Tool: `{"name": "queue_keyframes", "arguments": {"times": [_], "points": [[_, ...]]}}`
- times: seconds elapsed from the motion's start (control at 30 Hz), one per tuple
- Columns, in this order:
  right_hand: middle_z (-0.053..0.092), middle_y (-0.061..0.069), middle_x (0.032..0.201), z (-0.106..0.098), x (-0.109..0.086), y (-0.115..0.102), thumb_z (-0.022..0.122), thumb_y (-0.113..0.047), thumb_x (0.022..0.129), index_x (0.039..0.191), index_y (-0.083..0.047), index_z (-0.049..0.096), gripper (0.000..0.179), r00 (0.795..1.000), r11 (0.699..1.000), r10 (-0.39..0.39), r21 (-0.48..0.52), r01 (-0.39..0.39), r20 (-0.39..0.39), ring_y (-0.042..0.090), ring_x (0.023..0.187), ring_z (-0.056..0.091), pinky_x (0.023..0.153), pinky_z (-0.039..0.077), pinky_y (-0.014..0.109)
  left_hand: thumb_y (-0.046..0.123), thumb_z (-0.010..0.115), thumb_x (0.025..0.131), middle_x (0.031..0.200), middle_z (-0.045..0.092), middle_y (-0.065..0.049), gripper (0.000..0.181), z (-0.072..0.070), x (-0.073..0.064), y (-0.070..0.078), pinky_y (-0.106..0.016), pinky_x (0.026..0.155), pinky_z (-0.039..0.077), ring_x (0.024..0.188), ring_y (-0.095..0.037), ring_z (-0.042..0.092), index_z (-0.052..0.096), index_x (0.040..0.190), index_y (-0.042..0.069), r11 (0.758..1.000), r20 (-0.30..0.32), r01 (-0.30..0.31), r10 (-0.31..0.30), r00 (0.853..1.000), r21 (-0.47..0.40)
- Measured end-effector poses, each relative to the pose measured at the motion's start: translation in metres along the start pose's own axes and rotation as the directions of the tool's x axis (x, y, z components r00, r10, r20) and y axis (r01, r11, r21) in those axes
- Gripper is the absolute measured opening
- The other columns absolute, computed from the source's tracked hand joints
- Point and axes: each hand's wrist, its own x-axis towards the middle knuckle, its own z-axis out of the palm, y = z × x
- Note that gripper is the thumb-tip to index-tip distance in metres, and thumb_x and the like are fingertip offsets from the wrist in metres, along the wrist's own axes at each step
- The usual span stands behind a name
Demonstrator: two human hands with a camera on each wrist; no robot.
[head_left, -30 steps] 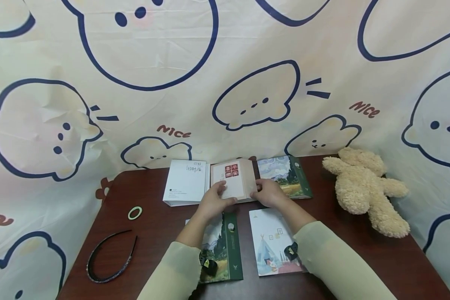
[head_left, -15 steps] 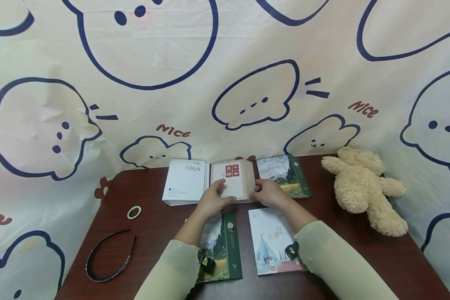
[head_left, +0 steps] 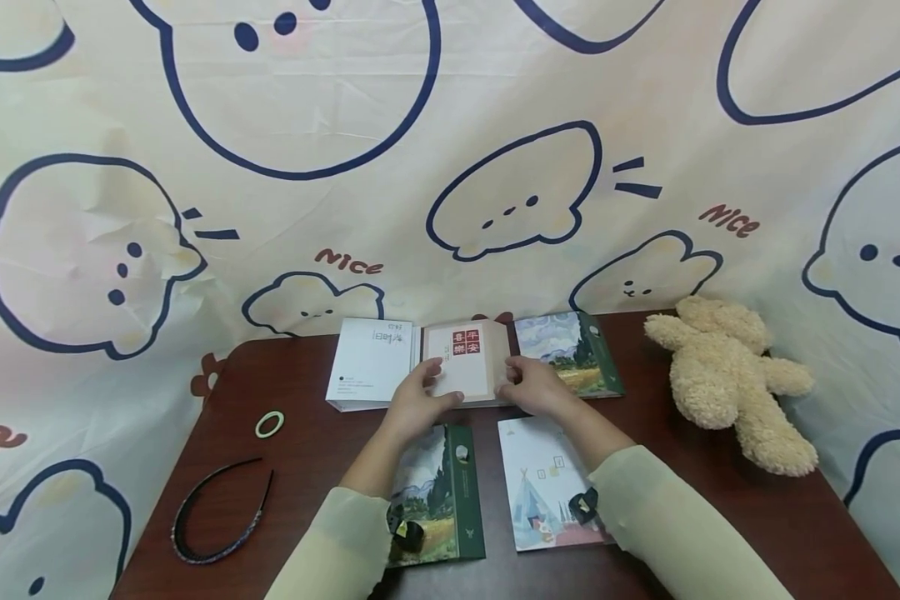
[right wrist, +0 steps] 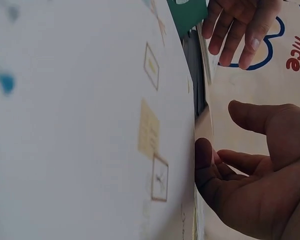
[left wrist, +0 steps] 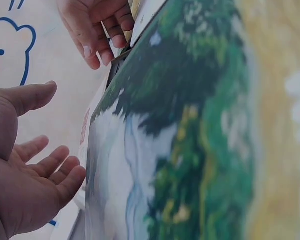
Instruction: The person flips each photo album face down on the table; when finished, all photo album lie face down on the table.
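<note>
In the head view a tan book [head_left: 499,367] with a white cover panel and red square characters lies at the back of the table. My left hand [head_left: 416,402] is over its lower left part, thumb and fingers spread apart. In the left wrist view the left hand [left wrist: 35,175] has a wide gap between thumb and fingers, holding nothing. My right hand [head_left: 536,386] is at the tan book's right edge. The right wrist view shows the right hand [right wrist: 260,175] with its thumb apart from bent fingers; whether they touch the book is unclear.
A white book [head_left: 371,362] and a green-spined painted book [head_left: 570,350] flank the tan one. Nearer are another painted book [head_left: 465,492] and a white tent-picture book [head_left: 532,467]. A teddy bear [head_left: 727,375], a pale green ring [head_left: 260,429] and a headband [head_left: 182,533] lie around.
My left hand has drawn back slightly left and downward from the tan book's white panel. The right hand stays at the right edge. The book has hardly moved.
</note>
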Motion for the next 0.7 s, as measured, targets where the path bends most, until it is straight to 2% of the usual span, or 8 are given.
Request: {"name": "queue_keyframes", "arguments": {"times": [0.17, 0.4, 0.57, 0.7], "points": [[0.064, 0.017, 0.133, 0.004, -0.002, -0.007, 0.074, -0.025, 0.095, 0.149, 0.001, 0.051, 0.065, 1.000, 1.000, -0.019, 0.012, 0.019, -0.010, 0.034, 0.125, 0.060, 0.105, 0.049, 0.052, 0.026, 0.083, 0.088, 0.151, 0.053, -0.013, 0.077, -0.008, -0.001, -0.005, -0.054, 0.110, 0.045, 0.140, -0.038, 0.048, 0.048, 0.154, 0.012, 1.000, -0.021, -0.009, 0.009, 1.000, -0.014], [0.067, 0.013, 0.126, 0.015, -0.002, -0.020, 0.077, -0.025, 0.093, 0.147, 0.000, 0.053, 0.064, 0.997, 0.997, -0.072, 0.022, 0.072, -0.011, 0.030, 0.114, 0.065, 0.095, 0.054, 0.048, 0.023, 0.082, 0.089, 0.154, 0.050, -0.014, 0.075, -0.021, -0.004, -0.011, -0.054, 0.112, 0.043, 0.140, -0.038, 0.048, 0.047, 0.154, 0.011, 1.000, -0.047, 0.000, -0.001, 0.999, -0.027], [0.068, 0.009, 0.124, 0.025, 0.000, -0.030, 0.076, -0.027, 0.094, 0.146, -0.003, 0.056, 0.061, 0.995, 0.995, -0.104, -0.002, 0.104, -0.004, 0.030, 0.115, 0.065, 0.095, 0.053, 0.048, 0.023, 0.081, 0.090, 0.156, 0.048, -0.012, 0.075, -0.033, -0.009, -0.014, -0.052, 0.113, 0.043, 0.143, -0.038, 0.045, 0.045, 0.155, 0.011, 1.000, -0.072, 0.006, -0.007, 0.997, -0.022], [0.068, 0.008, 0.123, 0.031, 0.002, -0.038, 0.076, -0.027, 0.094, 0.147, -0.004, 0.056, 0.061, 0.993, 0.993, -0.121, 0.010, 0.121, 0.008, 0.027, 0.111, 0.066, 0.092, 0.054, 0.046, 0.022, 0.081, 0.091, 0.157, 0.047, -0.013, 0.075, -0.045, -0.012, -0.016, -0.053, 0.113, 0.043, 0.144, -0.038, 0.044, 0.045, 0.155, 0.009, 1.000, -0.102, -0.014, 0.013, 0.995, -0.010]]}}
